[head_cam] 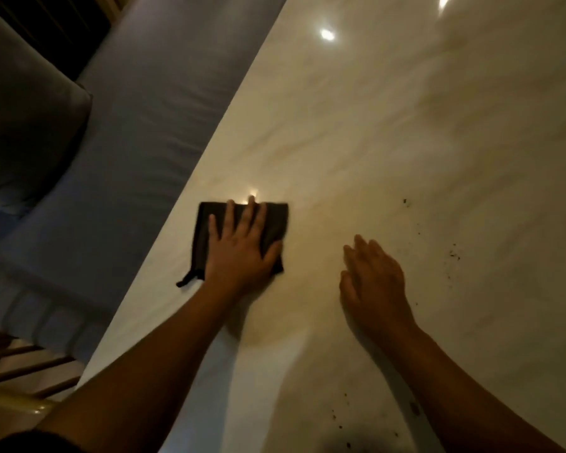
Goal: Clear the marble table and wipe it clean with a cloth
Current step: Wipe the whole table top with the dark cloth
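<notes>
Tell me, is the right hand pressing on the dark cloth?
No, the left hand lies flat on the dark cloth; the right hand is on bare marble beside it.

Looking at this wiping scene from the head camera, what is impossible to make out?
- Part of the dark cloth: covered by the left hand.
- The dark specks on the marble table: too small to identify.
- Whether the right hand touches the table: unclear from this angle, and blurred.
- The table's far and right ends: cut off by the frame edges.
</notes>
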